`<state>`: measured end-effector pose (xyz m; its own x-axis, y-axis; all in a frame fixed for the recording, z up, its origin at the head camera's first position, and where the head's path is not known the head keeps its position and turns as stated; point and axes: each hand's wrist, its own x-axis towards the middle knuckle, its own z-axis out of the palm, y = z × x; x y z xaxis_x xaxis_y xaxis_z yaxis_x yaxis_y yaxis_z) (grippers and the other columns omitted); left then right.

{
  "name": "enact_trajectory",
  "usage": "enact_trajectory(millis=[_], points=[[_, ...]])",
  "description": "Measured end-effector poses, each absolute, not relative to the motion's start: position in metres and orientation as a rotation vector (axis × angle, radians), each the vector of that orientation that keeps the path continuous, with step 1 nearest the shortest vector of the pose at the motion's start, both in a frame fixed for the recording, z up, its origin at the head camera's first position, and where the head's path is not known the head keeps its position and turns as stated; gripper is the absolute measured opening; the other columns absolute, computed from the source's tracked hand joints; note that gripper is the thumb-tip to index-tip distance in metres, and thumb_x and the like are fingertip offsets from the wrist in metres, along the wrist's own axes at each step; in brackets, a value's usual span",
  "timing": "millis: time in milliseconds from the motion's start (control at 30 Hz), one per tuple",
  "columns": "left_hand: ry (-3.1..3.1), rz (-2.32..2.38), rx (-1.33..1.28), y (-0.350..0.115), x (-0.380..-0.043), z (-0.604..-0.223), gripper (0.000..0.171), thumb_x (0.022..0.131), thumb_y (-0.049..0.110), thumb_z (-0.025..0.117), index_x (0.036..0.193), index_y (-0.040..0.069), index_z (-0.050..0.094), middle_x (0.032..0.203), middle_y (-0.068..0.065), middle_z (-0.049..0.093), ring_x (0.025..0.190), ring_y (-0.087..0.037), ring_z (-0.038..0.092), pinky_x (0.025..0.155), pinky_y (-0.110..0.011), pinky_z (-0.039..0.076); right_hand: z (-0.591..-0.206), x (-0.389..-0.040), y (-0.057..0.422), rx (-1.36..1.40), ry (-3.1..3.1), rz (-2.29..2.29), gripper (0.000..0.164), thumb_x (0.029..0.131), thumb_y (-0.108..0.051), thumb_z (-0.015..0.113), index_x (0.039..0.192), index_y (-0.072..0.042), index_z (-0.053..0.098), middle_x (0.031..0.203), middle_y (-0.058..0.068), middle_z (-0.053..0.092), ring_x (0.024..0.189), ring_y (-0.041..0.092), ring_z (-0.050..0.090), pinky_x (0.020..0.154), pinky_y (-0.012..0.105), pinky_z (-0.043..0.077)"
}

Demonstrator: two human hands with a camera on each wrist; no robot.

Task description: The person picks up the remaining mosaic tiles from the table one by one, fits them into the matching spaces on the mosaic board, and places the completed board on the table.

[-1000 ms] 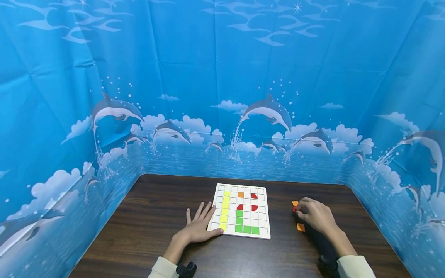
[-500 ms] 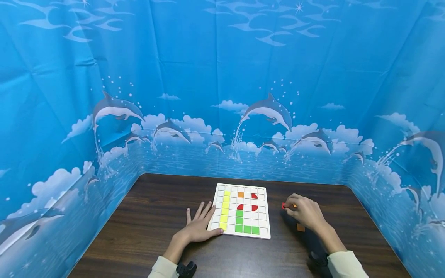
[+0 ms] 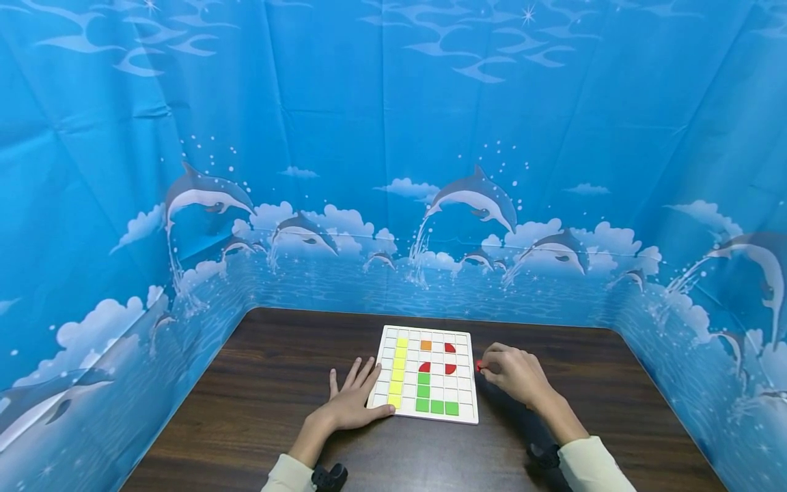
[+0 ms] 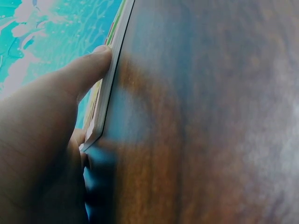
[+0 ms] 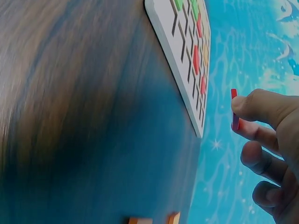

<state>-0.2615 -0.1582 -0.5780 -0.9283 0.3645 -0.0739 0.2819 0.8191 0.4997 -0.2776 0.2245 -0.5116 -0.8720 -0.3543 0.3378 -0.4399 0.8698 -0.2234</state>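
My left hand (image 3: pixel 347 408) lies with spread fingers at the left edge of a white grid board (image 3: pixel 465 395), its thumb on the near left corner. In the left wrist view, the thumb (image 4: pixel 96 63) rests against the board's rim (image 4: pixel 108 88). My right hand (image 3: pixel 516 374) is just right of the board, pinching a small flat red piece (image 5: pixel 235 112) between thumb and finger, above the table. The board bears a column of yellow squares (image 3: pixel 398 374), an L of green squares (image 3: pixel 437 407), one orange square (image 3: pixel 425 346) and three red quarter-circle pieces (image 3: pixel 451 370).
Two orange pieces (image 5: pixel 140 220) show at the bottom edge of the right wrist view, on the dark wooden table (image 3: pixel 264 383). My right hand and arm hide them in the head view. A blue dolphin-print curtain (image 3: pixel 332 171) encloses the table's back and sides.
My right hand has carried the red piece leftward, from beside the orange pieces to the board's right edge. My left hand and the board have stayed in place.
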Motion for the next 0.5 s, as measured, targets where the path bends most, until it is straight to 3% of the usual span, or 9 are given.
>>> enact_trajectory(millis=[267, 500], points=[[2.825, 0.763, 0.523, -0.158, -0.258, -0.572, 0.107, 0.092, 0.082, 0.056, 0.172, 0.019, 0.022, 0.181, -0.009, 0.012, 0.168, -0.039, -0.001, 0.118, -0.081, -0.021, -0.516, -0.281, 0.203, 0.697, -2.736, 0.444, 0.008, 0.086, -0.02, 0.09, 0.092, -0.022, 0.085, 0.108, -0.003, 0.077, 0.076, 0.007, 0.063, 0.056, 0.019, 0.041], [2.826, 0.77, 0.529, -0.159, -0.258, -0.572, 0.107, 0.092, 0.083, 0.055, 0.173, 0.02, 0.021, 0.181, -0.008, 0.012, 0.168, -0.038, -0.002, 0.118, -0.081, -0.02, -0.517, -0.285, 0.187, 0.723, -2.747, 0.44, 0.006, 0.087, -0.022, 0.089, 0.09, -0.021, 0.085, 0.108, -0.004, 0.078, 0.073, 0.006, 0.059, 0.052, 0.019, 0.034]])
